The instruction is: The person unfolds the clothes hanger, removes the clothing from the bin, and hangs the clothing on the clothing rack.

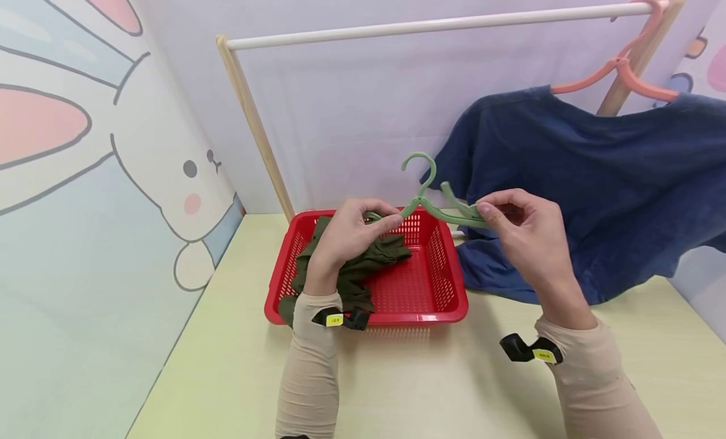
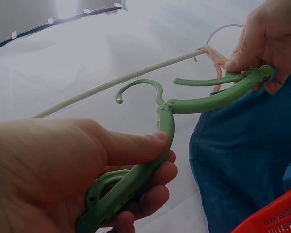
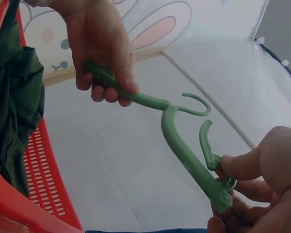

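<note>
A green folding hanger [image 1: 420,201] is held up over the red basket [image 1: 365,317], its hook [image 2: 144,83] pointing upward. My left hand [image 1: 353,232] grips one arm of it, thumb along the top and fingers curled beneath. At the other arm's outer end, my right hand [image 1: 524,234] pinches the hanger between thumb and fingers. A short hinged piece [image 3: 207,145] sticks up from that arm beside the right thumb. Dark green cloth [image 1: 363,272] lies in the basket's left part, below my left hand.
A rack with a white rail [image 1: 437,24] and wooden posts stands behind. On its right end a pink hanger [image 1: 618,64] carries a navy shirt [image 1: 573,174], whose lower part reaches the pale tabletop [image 1: 420,382]. A rabbit-printed wall [image 1: 85,250] borders the left side.
</note>
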### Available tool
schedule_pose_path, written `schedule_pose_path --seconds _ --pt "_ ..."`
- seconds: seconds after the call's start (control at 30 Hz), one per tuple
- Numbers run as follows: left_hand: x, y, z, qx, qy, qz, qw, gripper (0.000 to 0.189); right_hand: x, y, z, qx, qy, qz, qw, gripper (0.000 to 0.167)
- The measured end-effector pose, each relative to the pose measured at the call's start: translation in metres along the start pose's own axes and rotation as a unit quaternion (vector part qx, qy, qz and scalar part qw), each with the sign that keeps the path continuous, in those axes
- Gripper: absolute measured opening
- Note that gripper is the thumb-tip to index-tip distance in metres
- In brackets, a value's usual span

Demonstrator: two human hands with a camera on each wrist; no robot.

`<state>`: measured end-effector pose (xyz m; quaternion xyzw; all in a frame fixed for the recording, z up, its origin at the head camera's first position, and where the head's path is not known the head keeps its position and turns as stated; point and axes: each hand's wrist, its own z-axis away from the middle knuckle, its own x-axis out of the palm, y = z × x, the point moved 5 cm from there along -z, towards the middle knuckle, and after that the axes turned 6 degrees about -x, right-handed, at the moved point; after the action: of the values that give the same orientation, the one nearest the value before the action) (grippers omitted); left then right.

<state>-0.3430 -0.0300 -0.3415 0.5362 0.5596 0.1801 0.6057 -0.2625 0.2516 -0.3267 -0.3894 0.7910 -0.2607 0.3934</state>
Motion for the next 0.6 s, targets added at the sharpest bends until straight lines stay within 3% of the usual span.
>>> schedule_pose_path --seconds 0.27,0.6 --pt "-0.010 -0.004 0.001 0.001 0.006 0.026 0.9996 0.017 -0.010 0.005 -0.002 0.023 0.006 -0.017 0.9996 0.019" --pt "-0.027 -0.013 0.006 0.003 0.035 0.071 0.9969 0.017 -0.023 0.011 -0.004 0.060 -0.036 -0.055 0.9960 0.028"
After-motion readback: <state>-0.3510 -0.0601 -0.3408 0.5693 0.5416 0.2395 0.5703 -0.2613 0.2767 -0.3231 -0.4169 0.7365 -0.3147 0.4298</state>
